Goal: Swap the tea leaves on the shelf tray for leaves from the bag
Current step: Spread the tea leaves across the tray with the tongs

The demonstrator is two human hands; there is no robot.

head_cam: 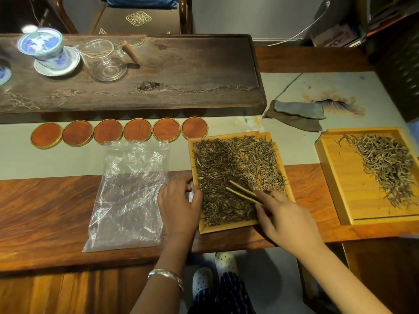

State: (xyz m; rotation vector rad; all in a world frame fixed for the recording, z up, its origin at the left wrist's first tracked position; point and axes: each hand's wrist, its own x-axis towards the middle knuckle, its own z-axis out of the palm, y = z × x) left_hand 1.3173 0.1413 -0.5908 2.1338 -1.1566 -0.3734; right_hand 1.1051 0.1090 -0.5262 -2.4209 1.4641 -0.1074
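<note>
A pale wooden tray (289,184) lies at the table's front edge, covered edge to edge with dark tea leaves (229,164). My right hand (283,218) grips wooden tongs (243,192) whose tips point up-left into those leaves. My left hand (179,205) rests at the tray's left rim, its fingers curled by the rim and the bag's edge. To its left a flat clear plastic bag (129,196) lies on the table. A second wooden tray (340,189) at the far right holds a streak of greyer tea leaves (385,166).
A row of several round wooden coasters (120,133) lies behind the bag. Beyond them a dark carved tea board (181,71) carries a blue-and-white lidded cup (43,47) and a glass pitcher (108,62). A grey folded cloth (297,114) lies on the runner.
</note>
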